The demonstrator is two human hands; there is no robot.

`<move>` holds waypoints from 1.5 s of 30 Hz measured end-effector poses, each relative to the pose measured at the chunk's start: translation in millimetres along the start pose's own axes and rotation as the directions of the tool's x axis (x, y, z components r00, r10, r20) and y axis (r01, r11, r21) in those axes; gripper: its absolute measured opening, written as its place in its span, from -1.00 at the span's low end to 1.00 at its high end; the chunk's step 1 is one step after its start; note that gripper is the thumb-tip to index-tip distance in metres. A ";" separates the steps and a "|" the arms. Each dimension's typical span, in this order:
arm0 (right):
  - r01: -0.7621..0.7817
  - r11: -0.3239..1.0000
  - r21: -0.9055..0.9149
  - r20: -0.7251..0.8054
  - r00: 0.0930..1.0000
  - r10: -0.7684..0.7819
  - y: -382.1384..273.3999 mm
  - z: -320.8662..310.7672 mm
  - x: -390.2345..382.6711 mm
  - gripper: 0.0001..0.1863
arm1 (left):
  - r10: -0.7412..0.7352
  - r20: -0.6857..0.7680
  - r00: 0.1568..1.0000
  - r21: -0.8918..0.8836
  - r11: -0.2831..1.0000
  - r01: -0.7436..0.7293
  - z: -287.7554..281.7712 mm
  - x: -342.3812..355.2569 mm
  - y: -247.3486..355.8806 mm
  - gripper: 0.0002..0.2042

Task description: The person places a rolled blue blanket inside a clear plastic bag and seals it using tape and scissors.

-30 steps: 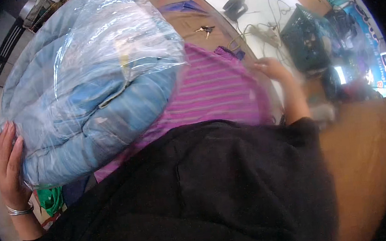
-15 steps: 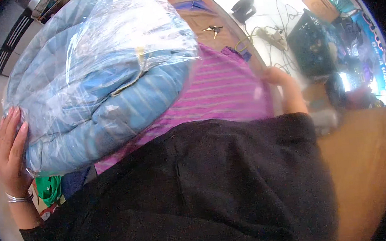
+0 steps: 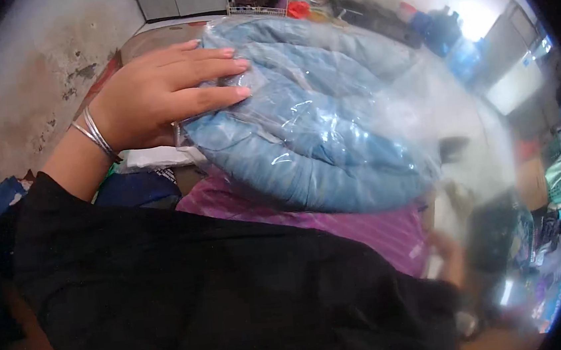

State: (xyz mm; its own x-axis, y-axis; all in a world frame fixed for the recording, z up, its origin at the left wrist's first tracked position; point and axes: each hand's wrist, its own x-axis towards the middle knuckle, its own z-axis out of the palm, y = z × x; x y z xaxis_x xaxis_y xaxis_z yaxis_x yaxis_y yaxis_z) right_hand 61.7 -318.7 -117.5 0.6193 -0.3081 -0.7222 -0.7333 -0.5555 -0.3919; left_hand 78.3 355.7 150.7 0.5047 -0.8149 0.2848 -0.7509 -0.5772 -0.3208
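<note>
So I've got this big puffy blue quilted thing sealed in a clear plastic bag (image 3: 317, 138), and it's up against my chest, taking up most of the middle of what I can see. The plastic is shiny and crinkly, throwing glare all over the right side, and the padding underneath is soft and ribbed in fat rounded rolls.

My left hand (image 3: 160, 95) lies flat on the upper left end of the bag, palm down, fingers straight and close together, pressing on the plastic, not pinching anything. Two thin silver bangles (image 3: 95, 134) sit on that wrist. My right hand (image 3: 449, 260) is down at the lower right, under the far end of the bundle, but it's blurred behind the glare, so I can't tell how it's gripping.

Right under the bag is a folded magenta striped cloth (image 3: 365, 224), touching it. My black sleeve and top (image 3: 191, 296) fill the whole lower part and block whatever's below. Near my left wrist there's something white (image 3: 155, 158) and a dark blue fabric (image 3: 136, 191). Off to the left, stained grey concrete floor (image 3: 27, 97). The clutter on the right is too smeared to make out.
</note>
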 end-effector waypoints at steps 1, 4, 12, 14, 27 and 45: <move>0.010 1.000 -0.010 -0.006 1.000 -0.010 -5.5 0.4 -0.1 -0.90 | -0.005 -0.007 1.000 0.001 1.000 0.005 0.3 -3.1 -0.1 -0.41; 0.003 0.996 0.085 0.066 0.998 -0.009 -18.7 0.6 0.4 -0.87 | -0.023 -0.026 0.999 0.016 1.000 0.023 -8.1 -14.1 2.6 -0.54; -0.008 0.992 0.123 0.148 0.989 -0.010 -4.8 -10.7 12.9 -0.80 | 0.010 -0.043 0.999 0.013 1.000 -0.010 -13.4 -0.3 2.6 -0.67; -0.031 0.997 0.071 0.106 0.994 0.024 -2.6 -7.5 20.5 -0.80 | 0.009 -0.042 0.999 -0.003 1.000 -0.009 -14.0 1.2 4.0 -0.66; 0.185 0.871 -0.456 -0.040 0.973 -0.228 15.6 -19.7 44.1 -0.72 | -0.034 0.066 0.997 0.049 0.998 0.030 -11.2 16.3 3.9 -0.56; 0.403 0.790 -0.462 -0.488 0.628 -0.606 -88.8 -56.1 -118.0 -0.80 | -0.040 0.013 0.999 0.021 0.999 0.039 1.9 18.2 -7.1 -0.69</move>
State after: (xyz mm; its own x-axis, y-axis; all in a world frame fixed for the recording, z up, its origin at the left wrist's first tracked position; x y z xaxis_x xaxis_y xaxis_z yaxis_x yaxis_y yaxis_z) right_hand 69.5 -276.4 34.5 0.9702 -0.2341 0.0620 -0.2003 -0.9197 -0.3377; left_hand 93.6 344.8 156.4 0.5394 -0.7921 0.2857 -0.7216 -0.6097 -0.3280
